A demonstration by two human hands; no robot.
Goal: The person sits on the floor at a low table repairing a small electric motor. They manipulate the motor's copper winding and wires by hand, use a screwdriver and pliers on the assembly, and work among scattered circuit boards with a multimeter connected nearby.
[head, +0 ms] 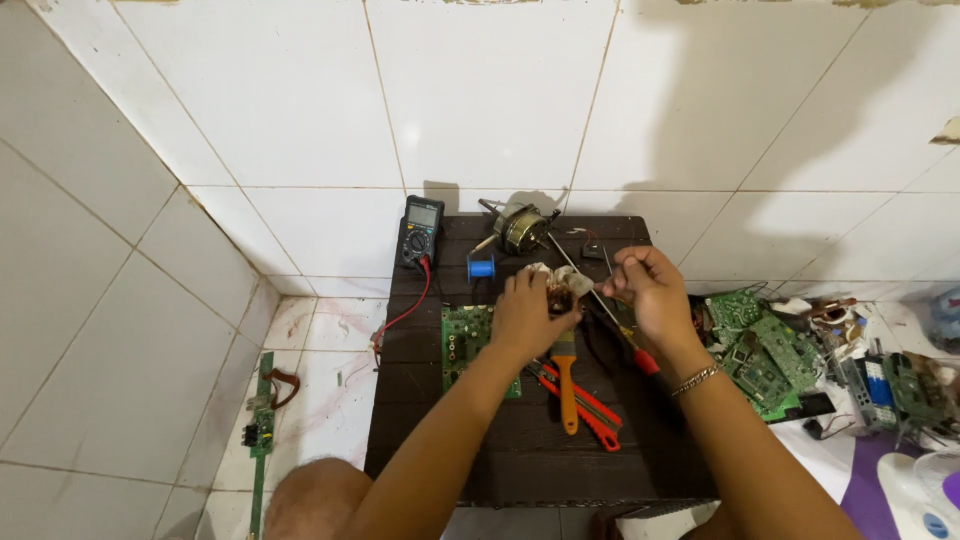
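the left hand [522, 312] is closed around a small white and brown wound part [556, 287] over the middle of the dark table [500, 440]. the right hand [650, 290], just right of it, pinches something thin i cannot make out. near them lie an orange-handled brush [567, 385], red pliers [590, 408] and a green circuit board [463, 340]. at the far edge stand a black multimeter [420, 230], a blue spool [481, 268] and a motor [522, 228].
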